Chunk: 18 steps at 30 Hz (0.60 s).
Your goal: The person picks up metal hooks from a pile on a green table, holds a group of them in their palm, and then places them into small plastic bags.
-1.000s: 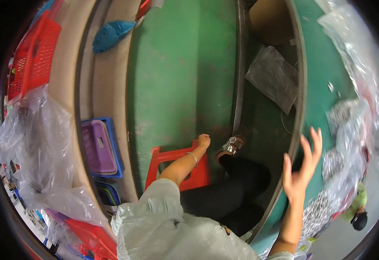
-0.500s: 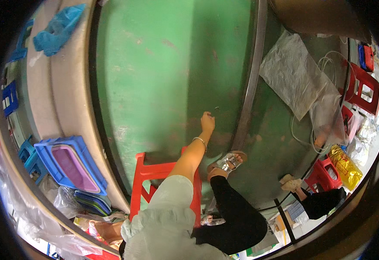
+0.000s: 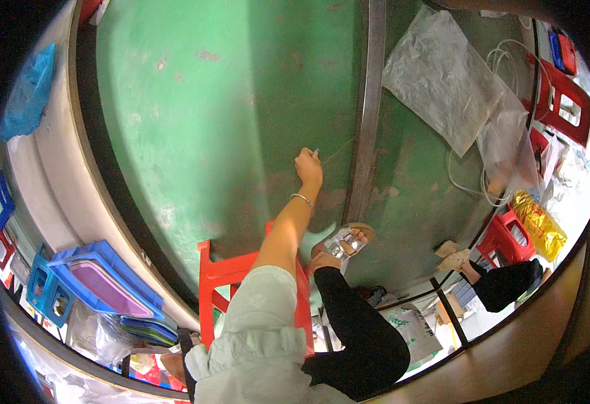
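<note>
Filling most of the view, a green floor (image 3: 173,128) stretches beneath a red stool (image 3: 206,296), a silver sandal (image 3: 339,247) and a person's left hand (image 3: 307,166); the right hand is out of sight. The left fingers (image 3: 306,155) appear closed together on a tiny pale piece (image 3: 316,153) at their tips; a light, firm pinch should keep it steady.

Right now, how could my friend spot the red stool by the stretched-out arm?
Over the big green floor, find the left hand, with a bracelet at its wrist. Follow its arm back to the pale sleeve; the red stool shows on both sides. Unlike the stool by the gold bag, far right, this one is crossed by the arm.
</note>
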Each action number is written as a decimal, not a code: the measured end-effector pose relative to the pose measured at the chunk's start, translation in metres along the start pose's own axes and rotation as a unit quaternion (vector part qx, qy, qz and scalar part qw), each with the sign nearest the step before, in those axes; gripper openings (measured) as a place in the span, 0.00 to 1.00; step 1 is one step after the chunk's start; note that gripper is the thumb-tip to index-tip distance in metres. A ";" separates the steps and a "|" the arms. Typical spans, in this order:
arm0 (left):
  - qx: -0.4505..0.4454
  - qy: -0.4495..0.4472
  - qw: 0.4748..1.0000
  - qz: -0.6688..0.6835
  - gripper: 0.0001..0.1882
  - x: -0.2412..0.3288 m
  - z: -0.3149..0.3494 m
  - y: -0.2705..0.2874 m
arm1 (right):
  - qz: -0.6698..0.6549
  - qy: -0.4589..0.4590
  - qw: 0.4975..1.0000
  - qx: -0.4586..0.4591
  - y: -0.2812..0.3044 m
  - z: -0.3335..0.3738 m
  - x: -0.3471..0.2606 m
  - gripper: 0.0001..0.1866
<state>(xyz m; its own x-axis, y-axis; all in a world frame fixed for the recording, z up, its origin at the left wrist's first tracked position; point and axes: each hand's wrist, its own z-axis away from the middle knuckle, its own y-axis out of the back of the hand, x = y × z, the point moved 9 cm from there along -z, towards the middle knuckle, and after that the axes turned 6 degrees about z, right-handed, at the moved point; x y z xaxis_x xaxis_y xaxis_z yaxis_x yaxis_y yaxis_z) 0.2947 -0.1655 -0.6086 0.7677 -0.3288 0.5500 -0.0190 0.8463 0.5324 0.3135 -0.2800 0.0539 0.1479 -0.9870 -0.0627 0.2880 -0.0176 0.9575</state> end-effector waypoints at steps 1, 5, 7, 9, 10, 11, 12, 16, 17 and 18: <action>-0.015 -0.007 0.999 0.033 0.10 0.002 0.006 0.000 | -0.004 0.000 1.000 0.001 0.002 0.002 0.000 0.31; -0.137 0.094 0.942 0.292 0.06 0.011 0.062 -0.001 | -0.010 -0.002 1.000 0.011 0.006 0.012 -0.005 0.30; -0.201 0.135 0.885 0.398 0.07 0.047 0.112 0.021 | -0.014 -0.010 1.000 0.021 0.012 0.023 -0.009 0.30; -0.259 0.098 0.853 0.443 0.09 0.109 0.161 0.076 | -0.022 -0.023 0.999 0.032 0.020 0.040 -0.013 0.30; -0.281 0.081 0.863 0.412 0.09 0.142 0.184 0.112 | -0.025 -0.029 0.999 0.038 0.020 0.047 -0.015 0.30; -0.306 0.062 0.871 0.378 0.10 0.179 0.208 0.153 | -0.030 -0.038 0.998 0.043 0.023 0.055 -0.017 0.29; -0.309 -0.002 0.861 0.404 0.10 0.198 0.227 0.188 | -0.038 -0.031 0.998 0.048 0.026 0.058 -0.020 0.29; -0.354 -0.210 0.819 0.399 0.11 0.270 0.297 0.309 | -0.087 -0.066 0.984 0.137 0.027 0.052 -0.022 0.26; -0.366 -0.221 0.821 0.378 0.11 0.282 0.313 0.328 | -0.097 -0.072 0.978 0.173 0.029 0.046 -0.028 0.24; -0.377 -0.230 0.824 0.355 0.10 0.292 0.332 0.349 | -0.099 -0.043 0.976 0.189 0.032 0.044 -0.037 0.23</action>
<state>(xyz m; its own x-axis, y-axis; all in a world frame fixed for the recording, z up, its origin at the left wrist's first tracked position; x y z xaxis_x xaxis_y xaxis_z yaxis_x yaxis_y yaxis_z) 0.2998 -0.1056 -0.0488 0.4069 0.3846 0.8286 0.1770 0.8567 -0.4846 0.2751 -0.2514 0.0989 0.0402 -0.9678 -0.2484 -0.0686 -0.2506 0.9656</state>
